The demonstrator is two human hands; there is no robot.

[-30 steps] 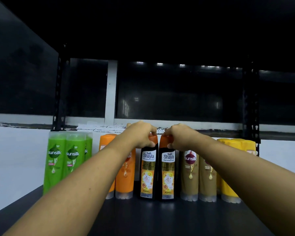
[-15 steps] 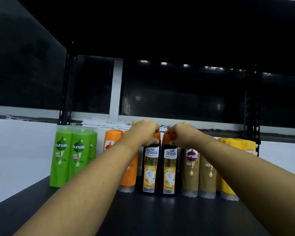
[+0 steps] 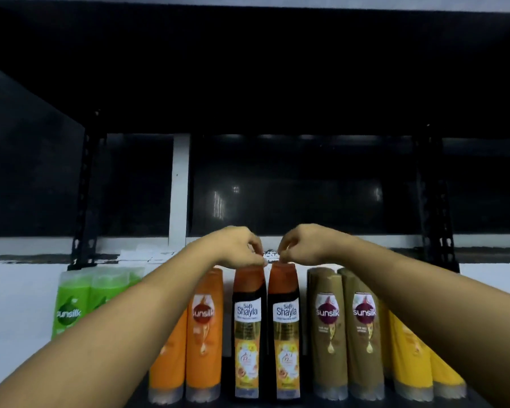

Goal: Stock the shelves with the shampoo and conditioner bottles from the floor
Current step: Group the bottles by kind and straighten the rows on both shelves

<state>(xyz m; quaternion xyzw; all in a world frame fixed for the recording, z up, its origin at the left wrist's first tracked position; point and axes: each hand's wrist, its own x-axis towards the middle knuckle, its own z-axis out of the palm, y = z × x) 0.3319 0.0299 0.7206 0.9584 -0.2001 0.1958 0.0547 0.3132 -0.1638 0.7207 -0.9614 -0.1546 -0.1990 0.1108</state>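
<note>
Two black Safi Shayla bottles with orange caps stand upright side by side on the dark shelf (image 3: 226, 375), the left one (image 3: 247, 325) and the right one (image 3: 286, 325). My left hand (image 3: 239, 248) hovers just over the left bottle's cap, fingers curled down, fingertips at the cap's top edge. My right hand (image 3: 302, 244) is the same over the right bottle's cap. Both caps show in full below the fingers. Neither hand wraps a bottle.
Green Sunsilk bottles (image 3: 71, 301) stand at the left, orange ones (image 3: 203, 328) beside the black pair, brown ones (image 3: 345, 328) to the right, yellow ones (image 3: 409, 357) at the far right. Black uprights (image 3: 84, 201) frame the bay. Another shelf (image 3: 248, 69) hangs close overhead.
Both hands gripped the orange caps earlier; now they have lifted off, leaving the caps uncovered. The view has moved closer to the bottles.
</note>
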